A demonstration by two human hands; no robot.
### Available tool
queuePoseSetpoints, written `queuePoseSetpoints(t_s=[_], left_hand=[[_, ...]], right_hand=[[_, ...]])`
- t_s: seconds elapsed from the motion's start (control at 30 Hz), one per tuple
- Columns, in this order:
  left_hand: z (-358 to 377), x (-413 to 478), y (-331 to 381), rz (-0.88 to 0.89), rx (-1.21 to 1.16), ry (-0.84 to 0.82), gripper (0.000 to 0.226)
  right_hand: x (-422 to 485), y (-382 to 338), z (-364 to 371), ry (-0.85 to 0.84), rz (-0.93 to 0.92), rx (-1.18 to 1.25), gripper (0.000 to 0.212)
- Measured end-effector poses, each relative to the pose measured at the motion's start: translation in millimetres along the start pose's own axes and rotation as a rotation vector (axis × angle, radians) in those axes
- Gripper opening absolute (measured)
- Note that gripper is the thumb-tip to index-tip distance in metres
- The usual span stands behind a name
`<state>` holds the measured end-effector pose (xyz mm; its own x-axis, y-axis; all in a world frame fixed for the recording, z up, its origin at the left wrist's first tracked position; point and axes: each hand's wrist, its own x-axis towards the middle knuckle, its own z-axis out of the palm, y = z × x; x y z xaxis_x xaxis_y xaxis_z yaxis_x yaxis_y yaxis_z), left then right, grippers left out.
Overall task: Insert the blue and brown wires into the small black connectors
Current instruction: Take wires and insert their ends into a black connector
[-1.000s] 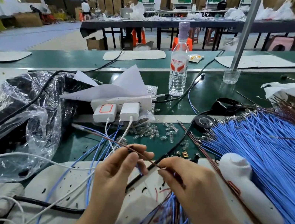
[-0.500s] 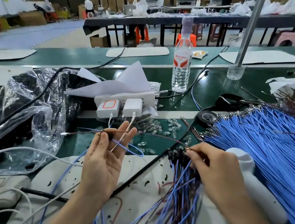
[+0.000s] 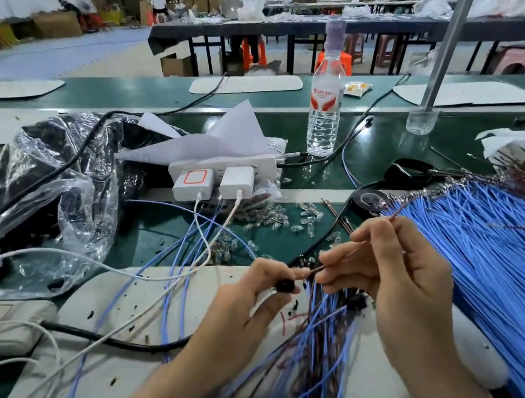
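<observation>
The left grip [image 3: 247, 304] pinches a black connector [image 3: 286, 286]; the right grip [image 3: 396, 283], at its 2 o'clock, pinches a brown wire [image 3: 313, 270], tip just beside the connector; pushed off-line, the thin wire could buckle or miss the hole; blue wires [image 3: 486, 264] lie at 3 o'clock.

One wide-angle head-worn view, facing forward and down, close over the left hand [image 3: 247, 304] and right hand [image 3: 402, 291] at a long green-topped workbench [image 3: 152, 100].
</observation>
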<state>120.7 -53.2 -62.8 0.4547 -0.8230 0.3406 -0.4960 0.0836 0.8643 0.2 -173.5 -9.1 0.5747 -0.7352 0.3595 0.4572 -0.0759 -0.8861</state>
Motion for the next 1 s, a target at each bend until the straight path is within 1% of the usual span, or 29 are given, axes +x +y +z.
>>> queuePoseSetpoints(t_s=[0.07,0.1,0.27,0.4,0.5,0.7,0.8,0.87,0.97,1.0], left_hand=[[-0.6,-0.9,1.6,-0.015,0.014,0.008,0.030],[-0.5,-1.0,3.5,-0.026,0.018,0.008,0.032],[-1.4,-2.2,8.2,-0.051,0.048,0.009,0.027],[-0.8,-3.1,7.4,-0.013,0.067,0.000,0.018],[-0.6,-2.1,8.2,0.021,0.068,-0.001,0.026],[-1.3,-0.9,7.0,0.095,0.148,0.040,0.039],[-1.4,-0.3,6.5,0.140,0.190,0.036,0.029],[-1.5,0.5,6.2,0.166,0.207,0.050,0.027],[-2.4,2.6,5.4,0.225,0.216,0.099,0.024],[-2.6,3.1,5.6,0.219,0.201,0.113,0.022]], right_hand=[[-3.5,0.2,2.8,-0.027,-0.045,-0.006,0.030],[-5.1,0.7,3.8,-0.035,-0.065,-0.018,0.030],[-9.1,4.4,5.6,-0.076,-0.102,-0.067,0.028],[-10.2,6.4,5.9,-0.091,-0.132,-0.135,0.029],[-11.1,9.6,6.1,-0.112,-0.165,-0.224,0.029],[-12.4,11.2,4.4,-0.177,-0.268,-0.377,0.028],[-13.1,14.1,5.1,-0.210,-0.245,-0.454,0.031],[-13.0,17.0,7.2,-0.220,-0.244,-0.514,0.035],[-11.0,20.6,7.9,-0.213,-0.194,-0.445,0.031],[-10.3,21.9,7.3,-0.209,-0.167,-0.421,0.030]])
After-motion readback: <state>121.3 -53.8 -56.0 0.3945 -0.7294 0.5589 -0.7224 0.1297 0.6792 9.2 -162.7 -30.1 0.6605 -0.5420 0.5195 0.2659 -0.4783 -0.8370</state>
